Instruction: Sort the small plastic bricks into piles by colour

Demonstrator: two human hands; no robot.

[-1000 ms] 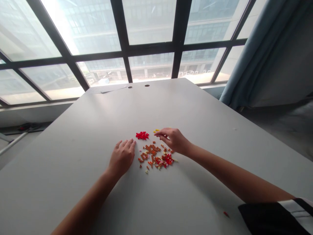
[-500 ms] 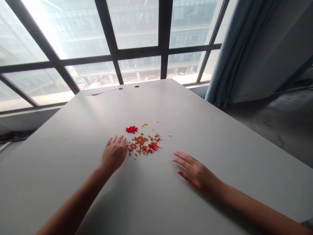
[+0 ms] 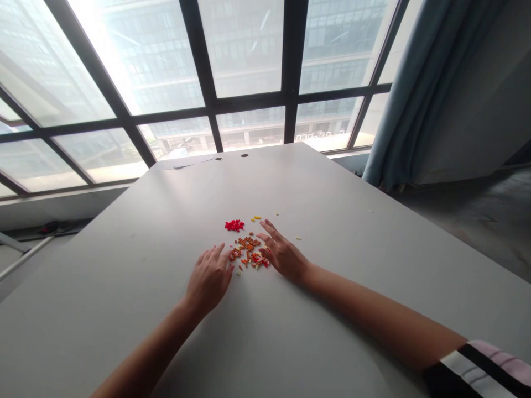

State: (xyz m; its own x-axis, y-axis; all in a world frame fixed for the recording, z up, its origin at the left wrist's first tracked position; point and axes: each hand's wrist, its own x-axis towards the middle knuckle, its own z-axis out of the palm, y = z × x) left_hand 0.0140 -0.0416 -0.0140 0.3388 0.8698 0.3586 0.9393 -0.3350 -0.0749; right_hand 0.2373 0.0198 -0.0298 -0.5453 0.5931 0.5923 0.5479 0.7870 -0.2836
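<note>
A loose pile of small building bricks (image 3: 248, 243), mostly orange-brown with some red, pink and pale yellow, lies on the white table (image 3: 174, 199). At its left edge rests my left hand (image 3: 210, 273), fingers stretched out and nothing held. My right hand (image 3: 286, 257) reaches over the pile's right side with fingers apart; it covers some of the bricks. Just behind the pile sits a separate heap of red bricks (image 3: 234, 225). Two yellow bricks (image 3: 256, 217) lie beyond my right fingertips.
A pale yellow brick (image 3: 298, 238) lies alone to the right, and a tiny yellow piece (image 3: 277, 214) farther back. Two cable holes (image 3: 244, 156) mark the table's far end, before large windows. A blue-grey curtain (image 3: 410, 110) hangs at the right.
My right hand has moved left and forward, from bare table onto the pile's right side. My left hand stays by the pile's left edge. The camera view has shifted slightly.
</note>
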